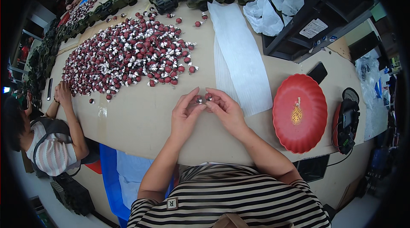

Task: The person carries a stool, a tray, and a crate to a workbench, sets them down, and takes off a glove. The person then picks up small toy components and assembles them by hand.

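Note:
Over the near part of the table, my left hand (186,113) pinches a small dark-red ball with a white part (198,99) between thumb and fingers. Close beside it, my right hand (227,112) grips a matching red ball piece (208,96) in its fingertips. The two hands nearly meet at the thumbs. Beyond them spreads a large heap of the same red-and-white pieces (132,53), with a few strays at its edges. A red scalloped tray (299,127) with a gold emblem lies right of my right hand; a small piece rests in it.
White foam sheets (243,61) lie right of the heap. Green toy vehicles (115,4) line the far side. A black crate (320,14), plastic bags (265,14), a phone (317,72) and a black device (349,119) are at right. A co-worker (51,147) sits left, above a blue bin (110,177).

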The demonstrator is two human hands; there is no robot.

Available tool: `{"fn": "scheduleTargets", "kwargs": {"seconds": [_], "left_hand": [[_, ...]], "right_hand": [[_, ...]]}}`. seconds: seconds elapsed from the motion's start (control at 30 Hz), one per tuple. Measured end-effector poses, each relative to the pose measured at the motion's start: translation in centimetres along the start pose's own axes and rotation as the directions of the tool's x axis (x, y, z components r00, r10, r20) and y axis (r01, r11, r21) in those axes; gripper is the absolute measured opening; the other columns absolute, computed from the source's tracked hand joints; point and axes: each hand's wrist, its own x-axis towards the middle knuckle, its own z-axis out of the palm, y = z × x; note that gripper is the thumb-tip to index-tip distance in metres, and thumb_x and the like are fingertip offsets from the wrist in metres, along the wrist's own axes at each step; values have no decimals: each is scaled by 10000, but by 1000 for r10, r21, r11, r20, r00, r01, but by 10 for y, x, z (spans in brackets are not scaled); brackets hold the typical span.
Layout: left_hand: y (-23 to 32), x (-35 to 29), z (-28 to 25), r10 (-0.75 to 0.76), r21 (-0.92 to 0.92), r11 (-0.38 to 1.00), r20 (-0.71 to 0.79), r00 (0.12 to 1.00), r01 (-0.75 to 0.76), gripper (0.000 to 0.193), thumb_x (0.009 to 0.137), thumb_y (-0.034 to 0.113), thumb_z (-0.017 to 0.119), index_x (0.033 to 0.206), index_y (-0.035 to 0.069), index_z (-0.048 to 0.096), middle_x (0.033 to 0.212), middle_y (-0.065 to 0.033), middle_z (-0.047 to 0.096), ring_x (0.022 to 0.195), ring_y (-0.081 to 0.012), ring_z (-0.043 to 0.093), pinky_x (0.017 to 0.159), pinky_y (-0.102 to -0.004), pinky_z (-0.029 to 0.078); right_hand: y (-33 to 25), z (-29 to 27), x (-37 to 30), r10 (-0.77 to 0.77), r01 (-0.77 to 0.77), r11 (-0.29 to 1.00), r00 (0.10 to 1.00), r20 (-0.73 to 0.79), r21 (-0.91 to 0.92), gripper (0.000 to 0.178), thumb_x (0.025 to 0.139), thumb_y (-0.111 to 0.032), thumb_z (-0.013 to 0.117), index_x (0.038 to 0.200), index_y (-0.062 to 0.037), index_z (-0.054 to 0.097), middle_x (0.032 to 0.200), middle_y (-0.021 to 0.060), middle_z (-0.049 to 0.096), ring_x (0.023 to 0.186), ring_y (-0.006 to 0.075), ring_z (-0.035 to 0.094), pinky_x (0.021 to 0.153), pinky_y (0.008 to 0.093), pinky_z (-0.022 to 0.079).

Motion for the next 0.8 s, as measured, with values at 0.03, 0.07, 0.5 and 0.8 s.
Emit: {"fn": "scheduleTargets", "kwargs": {"seconds": [0.03,0.07,0.5,0.8], "left_hand": [[1,0,0,-3,-8,1000,-1,1000,3,497,866,-33,657,1345,23,533,1147,-78,549,1084,-148,564,915,-281,525],[0,0,0,-2,-8,1000,0,1000,2,497,866,-33,657,1345,23,533,1147,-78,549,1084,-148,564,915,-281,525],[-5,7,-15,-150,-465,873,37,988,150,375,967,9,515,1336,35,457,1322,-135,541,1037,-161,602,905,-314,529],[1,9,-20,-267,-603,757,69,961,254,375,1003,112,500,1368,40,451,1315,-126,544,1103,-219,610,964,-340,517]], "right_hand": [[0,0,0,-3,3,1000,1000,-2,-1,403,951,-46,571,1346,-22,492,1011,30,583,902,91,565,806,237,497],[0,0,0,-7,7,1000,1000,-4,-2,403,952,-45,570,1346,-20,491,1009,29,583,897,90,564,801,235,495],[-2,1,-3,27,-26,999,1000,-15,30,417,996,-55,504,1406,-68,434,1157,58,555,1004,116,571,874,268,503],[-4,1,-2,24,-24,1000,1000,18,-12,403,999,-62,493,1398,-69,441,1155,68,554,1003,116,569,862,270,505]]}}
